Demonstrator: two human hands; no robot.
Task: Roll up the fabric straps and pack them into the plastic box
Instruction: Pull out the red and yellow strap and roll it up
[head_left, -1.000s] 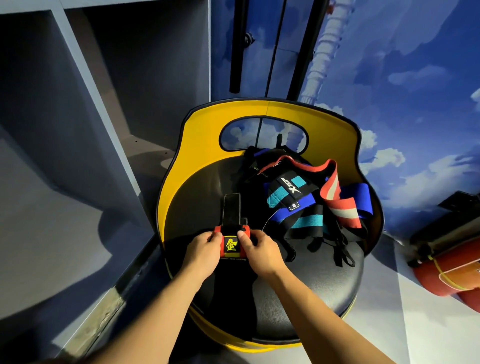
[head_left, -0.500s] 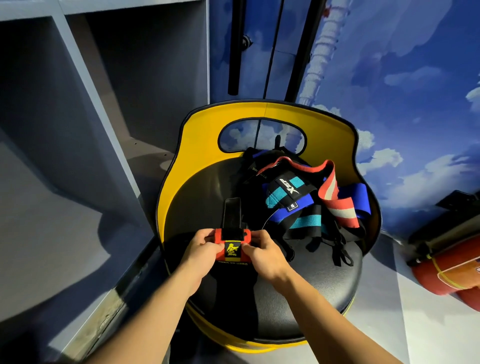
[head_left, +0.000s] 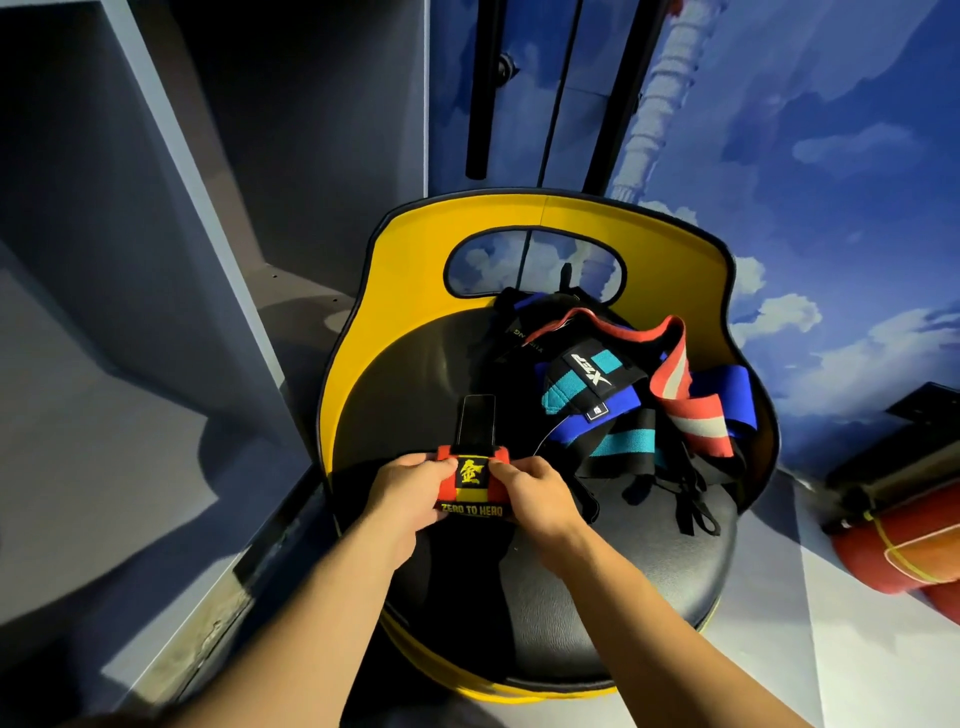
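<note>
A red, black and yellow fabric strap (head_left: 472, 480) with a yellow emblem and the words ZERO TO HERO is partly rolled up, its black tail (head_left: 475, 422) lying flat on the seat beyond it. My left hand (head_left: 410, 493) grips the roll's left side and my right hand (head_left: 535, 493) grips its right side, thumbs on top. A tangled heap of other straps (head_left: 623, 410), blue, teal, black and red-white, lies to the right on the seat. No plastic box is in view.
Everything sits on a round black padded seat (head_left: 597, 597) with a yellow curved backrest (head_left: 415, 260). A grey shelf unit (head_left: 156, 260) stands at the left. A red cylinder (head_left: 904, 551) lies on the floor at the right, below a blue cloud-painted wall.
The roll has been turned toward me and thickened, taking up more of the black tail; the ZERO TO HERO lettering now shows. Both hands stayed on its sides.
</note>
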